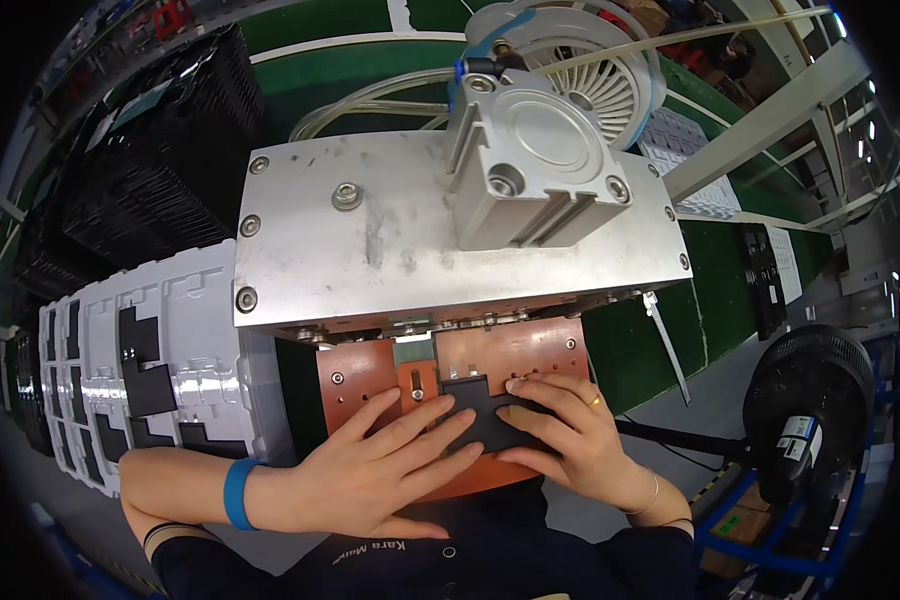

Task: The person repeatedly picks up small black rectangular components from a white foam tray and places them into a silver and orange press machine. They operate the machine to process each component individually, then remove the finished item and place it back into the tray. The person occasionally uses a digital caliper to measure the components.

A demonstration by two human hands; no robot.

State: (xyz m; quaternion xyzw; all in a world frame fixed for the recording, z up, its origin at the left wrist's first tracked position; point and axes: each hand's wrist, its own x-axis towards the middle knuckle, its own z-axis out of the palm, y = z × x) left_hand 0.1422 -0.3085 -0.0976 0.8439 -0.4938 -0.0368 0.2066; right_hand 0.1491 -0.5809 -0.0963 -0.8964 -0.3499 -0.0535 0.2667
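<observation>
A flat dark grey L-shaped piece [480, 405] lies on the orange-brown fixture plate [365, 365], under the front edge of a silver metal press block [390, 230]. My left hand [375, 465] is stretched out with fingers spread, its fingertips resting along the piece's left edge and the plate. From the right, my right hand [575, 440] grips the piece: its fingers bend over the far and right edges, and the thumb is at the near side. The piece's right end is hidden under those fingers.
A silver pneumatic cylinder [540, 160] sits atop the block. At left, a white tray [195, 290] holds several dark pieces, with stacked black crates [160, 150] behind it. A white fan [590, 85] stands at the back, a black fan [810, 400] at right.
</observation>
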